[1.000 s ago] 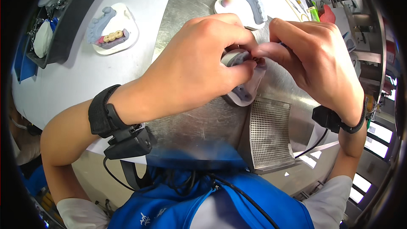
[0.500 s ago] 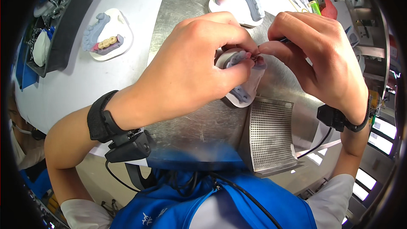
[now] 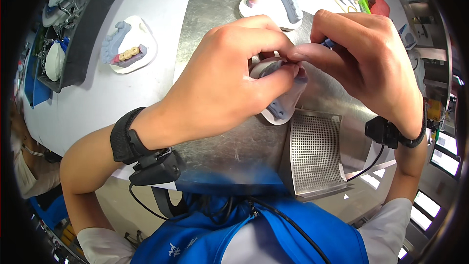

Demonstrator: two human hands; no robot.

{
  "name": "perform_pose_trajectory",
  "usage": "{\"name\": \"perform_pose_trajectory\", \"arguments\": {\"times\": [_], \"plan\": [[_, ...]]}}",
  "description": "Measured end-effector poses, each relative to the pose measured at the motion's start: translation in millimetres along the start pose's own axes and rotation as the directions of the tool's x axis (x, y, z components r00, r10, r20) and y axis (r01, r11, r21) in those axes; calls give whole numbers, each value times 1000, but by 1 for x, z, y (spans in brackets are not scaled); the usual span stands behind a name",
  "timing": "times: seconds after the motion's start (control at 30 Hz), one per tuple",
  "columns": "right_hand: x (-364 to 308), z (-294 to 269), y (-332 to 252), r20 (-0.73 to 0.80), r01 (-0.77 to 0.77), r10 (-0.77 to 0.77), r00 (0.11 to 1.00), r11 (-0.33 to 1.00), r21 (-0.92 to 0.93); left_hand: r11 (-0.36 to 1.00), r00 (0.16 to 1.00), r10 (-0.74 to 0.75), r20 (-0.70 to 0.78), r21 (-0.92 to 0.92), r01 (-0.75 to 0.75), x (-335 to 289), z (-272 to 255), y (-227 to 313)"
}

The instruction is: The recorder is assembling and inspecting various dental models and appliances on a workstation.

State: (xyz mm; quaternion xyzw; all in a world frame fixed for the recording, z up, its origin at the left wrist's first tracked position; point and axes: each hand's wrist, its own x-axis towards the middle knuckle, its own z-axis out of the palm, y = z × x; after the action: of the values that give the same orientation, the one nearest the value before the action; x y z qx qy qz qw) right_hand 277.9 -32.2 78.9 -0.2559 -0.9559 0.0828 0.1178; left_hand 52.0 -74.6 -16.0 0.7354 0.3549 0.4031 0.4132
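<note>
My left hand [image 3: 229, 68] is closed, its thumb and index finger pinching at the far right edge of a grey and white dental model [image 3: 277, 110]. What lies between those fingertips is mostly hidden. This model sits over the metal plate [image 3: 229, 151]. My right hand [image 3: 364, 58] is closed too, its fingertips meeting the left ones over the model. A slim tool with a blue end [image 3: 328, 43] shows between the right thumb and fingers; its tip is hidden.
Left stands another dental model [image 3: 129, 46] with yellowish crowns; a third model [image 3: 283, 7] is beyond my hands. A perforated curved metal tray [image 3: 316, 151] is near the front edge. A dark bin [image 3: 90, 34] holds more pieces; a person's arm [image 3: 36, 161] shows far left.
The whole view has shifted slightly. My left thumb and fingers now cover more of the pink spot on the model, and more of the tool's blue end shows in my right hand.
</note>
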Motion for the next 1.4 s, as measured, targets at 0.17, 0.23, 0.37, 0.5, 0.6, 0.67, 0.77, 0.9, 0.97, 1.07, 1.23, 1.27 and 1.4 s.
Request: {"name": "perform_pose_trajectory", "arguments": {"times": [0.17, 0.23, 0.37, 0.5, 0.6, 0.67, 0.77, 0.9, 0.97, 1.07, 1.23, 1.27, 1.4], "plan": [[-3, -5, -6, -8, -260, 262, 965, 961, 99, 965, 988, -148, 55, -213, 156, 5, -5, 12], [-3, -6, -3, -15, -286, 288, 957, 954, 95, 890, 961, -264, 86, -361, 277, 8, -8, 15], [-7, 0, 2, -42, -336, 343, 938, 933, 132, 900, 958, -273, 87, -328, 286, 12, -13, 11], [-12, 5, 8, -76, -297, 317, 945, 935, 196, 928, 968, -244, 55, -277, 250, 14, -16, 4], [-13, 5, 11, -98, -260, 278, 956, 952, 164, 906, 942, -327, 71, -261, 334, 17, -20, 6], [-13, 10, 12, -146, -229, 261, 954, 952, 204, 905, 945, -319, 65, -274, 325, 15, -19, 2], [-13, 11, 14, -203, -198, 250, 947, 949, 246, 898, 941, -330, 67, -285, 335, 16, -21, 2], [-15, 10, 17, -204, -222, 280, 938, 937, 268, 881, 933, -346, 103, -306, 360, 19, -26, 0], [-13, 13, 15, -209, -213, 276, 938, 937, 277, 867, 933, -345, 105, -345, 359, 18, -28, -1], [-8, 13, 14, -216, -194, 258, 942, 941, 278, 854, 936, -338, 96, -387, 348, 16, -31, -1], [-10, 13, 12, -224, -183, 246, 943, 945, 271, 862, 934, -344, 96, -363, 355, 17, -31, 4], [-15, 13, 15, -226, -181, 243, 943, 947, 264, 869, 937, -339, 90, -352, 348, 18, -26, 4], [-26, 13, 20, -243, -175, 241, 940, 948, 265, 881, 945, -320, 68, -347, 323, 20, -14, 3]]}}
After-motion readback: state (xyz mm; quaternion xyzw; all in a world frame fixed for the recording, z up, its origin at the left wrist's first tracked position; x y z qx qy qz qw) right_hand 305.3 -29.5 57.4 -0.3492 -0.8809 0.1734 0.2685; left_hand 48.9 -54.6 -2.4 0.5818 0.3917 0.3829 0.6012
